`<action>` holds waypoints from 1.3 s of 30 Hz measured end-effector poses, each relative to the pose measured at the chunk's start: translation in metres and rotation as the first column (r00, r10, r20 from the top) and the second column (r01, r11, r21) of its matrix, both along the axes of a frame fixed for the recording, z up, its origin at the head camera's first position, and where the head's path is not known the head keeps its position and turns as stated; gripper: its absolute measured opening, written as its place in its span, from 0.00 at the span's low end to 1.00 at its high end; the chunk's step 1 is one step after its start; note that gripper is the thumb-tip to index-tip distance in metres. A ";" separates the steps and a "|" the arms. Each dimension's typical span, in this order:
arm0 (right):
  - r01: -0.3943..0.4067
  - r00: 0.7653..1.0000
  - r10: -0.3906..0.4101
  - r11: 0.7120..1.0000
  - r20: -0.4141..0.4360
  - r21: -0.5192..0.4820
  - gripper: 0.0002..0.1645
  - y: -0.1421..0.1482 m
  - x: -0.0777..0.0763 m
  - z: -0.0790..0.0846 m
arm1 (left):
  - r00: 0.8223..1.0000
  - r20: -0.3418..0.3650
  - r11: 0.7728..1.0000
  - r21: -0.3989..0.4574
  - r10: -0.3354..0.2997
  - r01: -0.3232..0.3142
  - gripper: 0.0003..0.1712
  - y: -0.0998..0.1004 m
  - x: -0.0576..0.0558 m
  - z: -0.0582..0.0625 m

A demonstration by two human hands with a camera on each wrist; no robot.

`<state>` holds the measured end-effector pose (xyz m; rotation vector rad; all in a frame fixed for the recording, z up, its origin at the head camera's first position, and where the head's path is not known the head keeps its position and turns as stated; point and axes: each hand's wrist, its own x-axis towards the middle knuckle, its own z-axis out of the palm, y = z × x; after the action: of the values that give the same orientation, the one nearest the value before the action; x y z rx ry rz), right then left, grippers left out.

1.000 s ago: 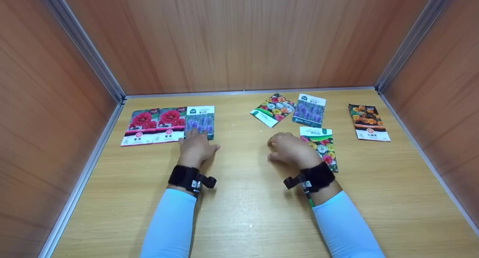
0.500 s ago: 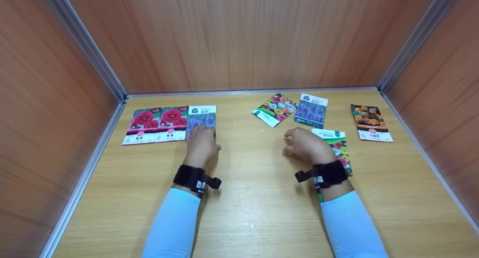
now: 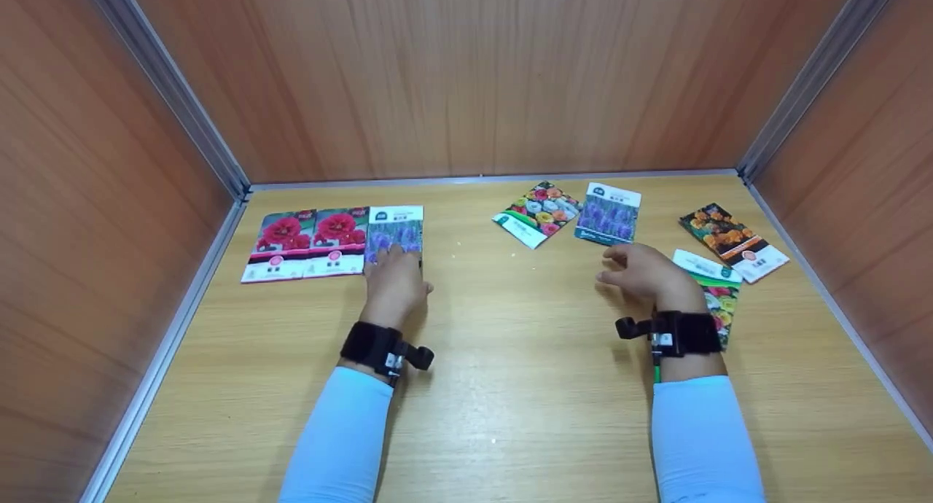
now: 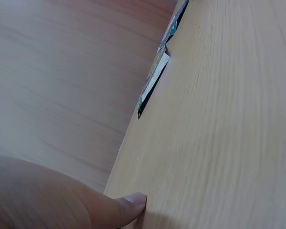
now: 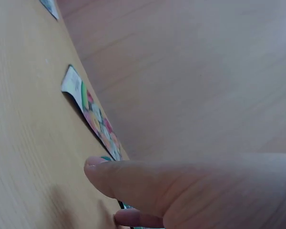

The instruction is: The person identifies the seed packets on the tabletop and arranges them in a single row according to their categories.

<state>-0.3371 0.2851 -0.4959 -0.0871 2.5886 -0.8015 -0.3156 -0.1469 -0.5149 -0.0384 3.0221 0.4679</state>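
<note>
Tabletop (image 3: 510, 401): relaxed left hand (image 3: 394, 284) touches purple packet (image 3: 395, 229) pointing lengthwise away; right hand (image 3: 647, 274) slack.

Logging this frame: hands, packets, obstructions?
Left hand on left purple-flower seed packet. Right hand empty, at near edge of right purple-flower seed packet. Nearer multicolored-flower packet partly hidden by right wristband, corner meeting orange-flower packet.

A pale wood-grain tabletop (image 3: 496, 401) carries seven flat, rectangular, flower-printed packets (image 3: 280, 240): two pink (image 3: 336, 239), two purple (image 3: 608, 216), two multicoloured (image 3: 541, 210), one orange (image 3: 730, 238).
</note>
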 end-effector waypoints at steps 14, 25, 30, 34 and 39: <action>-0.004 0.996 0.015 0.992 -0.087 0.127 0.53 -0.021 -0.006 -0.017 | 0.999 -0.009 0.999 0.025 -0.031 0.031 0.31 0.002 0.001 0.000; -0.055 0.998 0.060 0.987 -0.028 0.153 0.20 -0.045 0.006 0.004 | 0.999 0.008 0.999 0.020 -0.045 0.045 0.28 0.002 0.005 0.001; -0.120 0.993 0.117 0.983 0.028 0.139 0.31 -0.053 0.015 0.014 | 0.998 -0.016 0.998 -0.004 -0.067 0.067 0.38 0.005 0.005 0.001; -0.177 0.984 0.172 0.975 0.047 0.135 0.32 -0.064 0.022 0.020 | 0.996 0.002 0.996 0.023 -0.089 0.089 0.42 0.010 0.005 0.003; -0.286 0.958 0.283 0.950 0.040 0.122 0.25 -0.085 0.028 0.028 | 0.977 0.072 0.979 0.051 -0.198 0.195 0.46 0.017 0.010 0.009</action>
<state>-0.3086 0.2001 -0.4681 -0.4020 2.5195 -0.5287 -0.3055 -0.1296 -0.5062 0.2380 2.8995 0.5008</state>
